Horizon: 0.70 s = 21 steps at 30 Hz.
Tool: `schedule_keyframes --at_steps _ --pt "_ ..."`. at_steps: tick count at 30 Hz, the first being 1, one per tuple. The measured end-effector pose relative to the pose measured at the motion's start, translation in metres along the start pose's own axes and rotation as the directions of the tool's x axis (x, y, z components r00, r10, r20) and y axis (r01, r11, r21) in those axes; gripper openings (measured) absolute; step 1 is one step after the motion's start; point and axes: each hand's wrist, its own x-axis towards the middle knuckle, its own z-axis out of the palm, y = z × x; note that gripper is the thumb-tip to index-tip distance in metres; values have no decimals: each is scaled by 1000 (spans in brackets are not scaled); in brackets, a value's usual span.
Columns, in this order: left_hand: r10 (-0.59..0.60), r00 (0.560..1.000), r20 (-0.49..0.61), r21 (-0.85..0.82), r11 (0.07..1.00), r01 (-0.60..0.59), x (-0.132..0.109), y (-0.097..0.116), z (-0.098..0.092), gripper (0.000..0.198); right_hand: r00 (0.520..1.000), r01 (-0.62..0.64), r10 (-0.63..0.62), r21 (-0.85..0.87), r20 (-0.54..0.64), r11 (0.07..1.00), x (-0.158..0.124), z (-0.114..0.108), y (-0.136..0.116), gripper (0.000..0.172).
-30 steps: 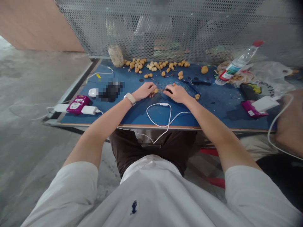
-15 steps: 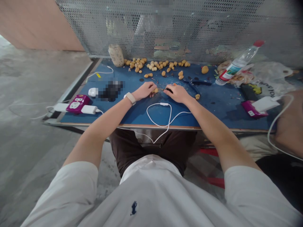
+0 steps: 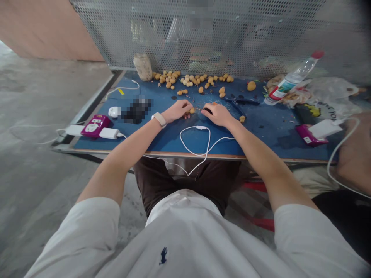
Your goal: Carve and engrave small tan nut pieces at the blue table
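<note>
Both forearms stretched forward with the wrists resting on the desk [image 3: 261, 131]. The left hand [image 3: 176, 111] lay palm down, its fingers [image 3: 187, 110] pinching a small yellow fruit [image 3: 191, 110] at their tips. The right hand [image 3: 218, 114] faced it, its fingers curled tight on a dark tool [image 3: 206, 111] whose tip pointed at the fruit between the two sets of fingers. More fruit [image 3: 188, 80] lay well beyond the fingers, a white cable [image 3: 199, 143] just behind the wrists. Compared with half a second earlier, neither hand had moved and both grips were unchanged
</note>
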Motion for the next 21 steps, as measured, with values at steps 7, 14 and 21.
schedule_keyframes --at_steps 7,14,21 --pt "-33 999 -11 -13 999 33 -2 3 1 43 1000 -10 10 -13 5 1000 0 0 -1 77" --pt "-33 999 -17 -21 999 32 -2 4 1 44 1000 -18 18 -25 11 1000 0 -1 -2 76" --pt "-39 999 -28 -12 999 38 -1 2 2 41 1000 -20 21 -41 18 999 0 0 -4 77"
